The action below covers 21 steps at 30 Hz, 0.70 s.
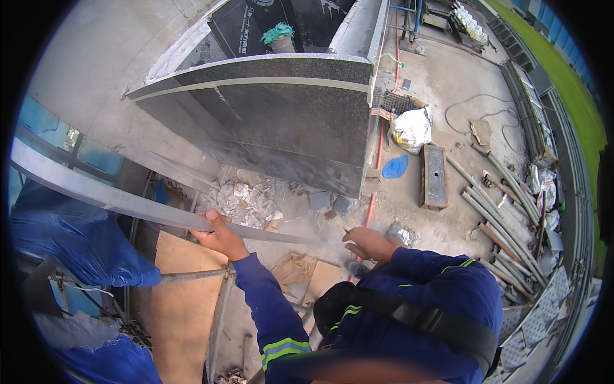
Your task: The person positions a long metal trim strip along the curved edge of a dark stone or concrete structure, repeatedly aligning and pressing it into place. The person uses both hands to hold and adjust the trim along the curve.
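A long, narrow grey slab [128, 208] runs from the far left toward the middle, its right end blurred in pale dust. My left hand [219, 235] grips its edge, thumb on top and fingers partly hidden. Just beyond that right end, my right hand [369, 244] is closed with its fingers curled. A dark object [355, 267] shows under my right hand; its kind is too unclear to name. Ahead stands a box-like structure clad in dark stone panels [275, 125], with a grey pipe [282, 45] topped by green material inside.
Rubble [246, 201] lies beneath the slab. A plywood board [185, 301] and blue sheeting [83, 237] are at left. A red hose [373, 205] runs along the floor beside the structure. To the right are a rectangular block [433, 176], a white sack [412, 130] and several metal pipes [492, 214].
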Motion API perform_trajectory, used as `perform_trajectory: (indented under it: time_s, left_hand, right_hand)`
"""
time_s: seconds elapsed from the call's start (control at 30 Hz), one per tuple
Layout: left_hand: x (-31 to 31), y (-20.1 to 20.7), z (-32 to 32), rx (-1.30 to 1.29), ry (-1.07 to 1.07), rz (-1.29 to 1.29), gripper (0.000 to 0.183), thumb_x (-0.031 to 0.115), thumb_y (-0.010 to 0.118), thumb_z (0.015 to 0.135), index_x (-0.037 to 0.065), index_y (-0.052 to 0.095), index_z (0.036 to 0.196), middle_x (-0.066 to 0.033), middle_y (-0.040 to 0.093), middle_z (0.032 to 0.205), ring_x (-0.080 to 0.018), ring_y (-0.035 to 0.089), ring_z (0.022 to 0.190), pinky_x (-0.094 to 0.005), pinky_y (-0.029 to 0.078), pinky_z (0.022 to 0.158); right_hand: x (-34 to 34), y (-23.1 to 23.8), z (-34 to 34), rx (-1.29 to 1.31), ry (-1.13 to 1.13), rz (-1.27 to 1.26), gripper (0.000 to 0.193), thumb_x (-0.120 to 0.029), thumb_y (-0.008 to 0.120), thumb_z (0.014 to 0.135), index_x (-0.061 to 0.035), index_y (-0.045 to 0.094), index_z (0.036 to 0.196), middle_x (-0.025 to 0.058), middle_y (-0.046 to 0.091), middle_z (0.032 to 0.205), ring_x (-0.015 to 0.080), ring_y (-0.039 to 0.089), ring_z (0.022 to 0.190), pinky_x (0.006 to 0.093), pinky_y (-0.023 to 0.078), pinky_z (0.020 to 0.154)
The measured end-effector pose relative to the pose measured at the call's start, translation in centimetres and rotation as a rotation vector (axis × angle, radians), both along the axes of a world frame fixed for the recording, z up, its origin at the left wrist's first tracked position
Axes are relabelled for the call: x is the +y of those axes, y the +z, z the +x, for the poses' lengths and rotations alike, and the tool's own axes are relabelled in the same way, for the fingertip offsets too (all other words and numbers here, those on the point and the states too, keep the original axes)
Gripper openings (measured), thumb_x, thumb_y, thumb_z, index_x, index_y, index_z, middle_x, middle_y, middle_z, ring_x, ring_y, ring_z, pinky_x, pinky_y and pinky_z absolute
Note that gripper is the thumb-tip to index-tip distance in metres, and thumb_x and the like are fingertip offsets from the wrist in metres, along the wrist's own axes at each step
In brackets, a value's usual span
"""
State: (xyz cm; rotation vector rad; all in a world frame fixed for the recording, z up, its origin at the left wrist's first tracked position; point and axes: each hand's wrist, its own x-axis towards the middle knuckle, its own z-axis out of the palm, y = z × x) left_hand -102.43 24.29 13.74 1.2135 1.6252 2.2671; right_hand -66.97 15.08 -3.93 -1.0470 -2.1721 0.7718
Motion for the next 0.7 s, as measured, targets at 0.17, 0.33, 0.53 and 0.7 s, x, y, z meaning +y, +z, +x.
perform_trajectory:
  time_s: [0.17,0.33,0.53,0.7]
  left_hand:
    - [0.2,0.2,-0.1,0.001,0.013,0.005,0.063,0.058,0.077,0.096,0.003,0.054,0.113,-0.0051,0.058,0.086,-0.0132,0.057,0.067,-0.0283,0.051,0.062]
    - [1.0,0.2,0.2,-0.052,-0.035,0.035,0.06,0.052,0.079,0.096,0.002,0.053,0.116,-0.007,0.061,0.091,-0.0133,0.06,0.068,-0.0283,0.051,0.061]
    - [1.1,-3.8,1.1,-0.102,-0.075,-0.039,0.06,0.044,0.082,0.096,0.001,0.051,0.123,-0.0079,0.062,0.095,-0.0138,0.062,0.069,-0.0277,0.052,0.061]
    - [2.9,-8.4,0.6,-0.099,-0.14,-0.06,0.065,0.043,0.08,0.098,-0.002,0.046,0.13,-0.0088,0.065,0.093,-0.016,0.064,0.071,-0.0325,0.055,0.076]
  right_hand:
    - [1.0,0.5,2.9,-0.087,-0.207,-0.147,0.022,-0.02,0.069,0.1,-0.0112,0.068,0.12,0.0132,0.072,0.115,0.0375,0.071,0.1,0.0448,0.057,0.086]
    - [5.9,2.0,3.5,-0.029,-0.28,-0.066,0.022,-0.018,0.069,0.1,-0.0086,0.069,0.119,0.0158,0.074,0.116,0.039,0.072,0.098,0.0457,0.057,0.084]
    - [8.5,1.3,-0.1,-0.038,-0.16,-0.157,0.022,-0.016,0.067,0.099,-0.0066,0.069,0.118,0.0172,0.074,0.114,0.0392,0.072,0.102,0.0469,0.057,0.087]
    - [11.0,-1.9,-4.9,-0.044,-0.015,-0.23,0.024,-0.016,0.066,0.098,-0.0066,0.069,0.12,0.0181,0.073,0.118,0.0409,0.07,0.109,0.0487,0.056,0.092]
